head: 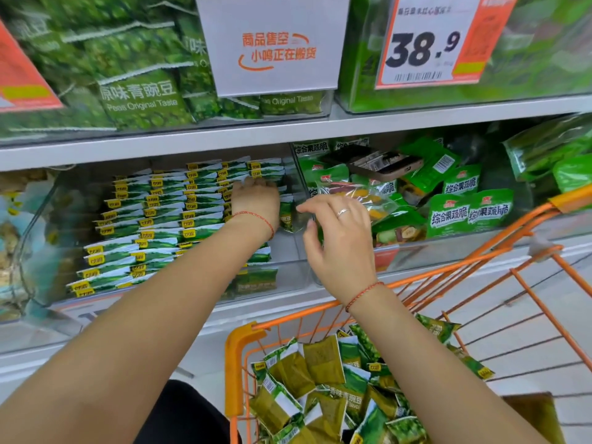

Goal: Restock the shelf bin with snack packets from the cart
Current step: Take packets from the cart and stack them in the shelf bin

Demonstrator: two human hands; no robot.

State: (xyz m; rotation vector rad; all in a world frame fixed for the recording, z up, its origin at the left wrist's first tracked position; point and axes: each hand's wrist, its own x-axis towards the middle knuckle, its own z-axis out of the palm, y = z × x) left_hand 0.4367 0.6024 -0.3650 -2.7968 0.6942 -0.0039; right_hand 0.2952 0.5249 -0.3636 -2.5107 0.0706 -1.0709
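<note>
Your left hand [256, 200] is deep in the clear shelf bin [288, 277], fingers bent down over the top of the back-right stack of snack packets [153, 219]. Fingertips are hidden behind the hand, so can't tell if they pinch a packet or just press on it. Red string on that wrist.

Your right hand [339, 238] hovers at the bin's right divider, fingers spread and relaxed, holding nothing; ring on one finger, red string on the wrist too. Thumb is near the divider edge, contact unclear.

Packets in the bin lie in neat overlapping rows, green/white w/ yellow tags, filling most of it from left to right; a couple stand upright at the right end just beside your left hand.

More loose packets [320, 379] are heaped in the orange cart [237, 363] below, right in front of you, some face down showing olive backs.

Next bin to the right holds green mixed veg-crisp bags [471, 213] w/ a phone [384, 165] lying on top. Upper shelf: pea bags [144, 100], a white sold-out sign [275, 46], and a 38.9 price tag [429, 43].
</note>
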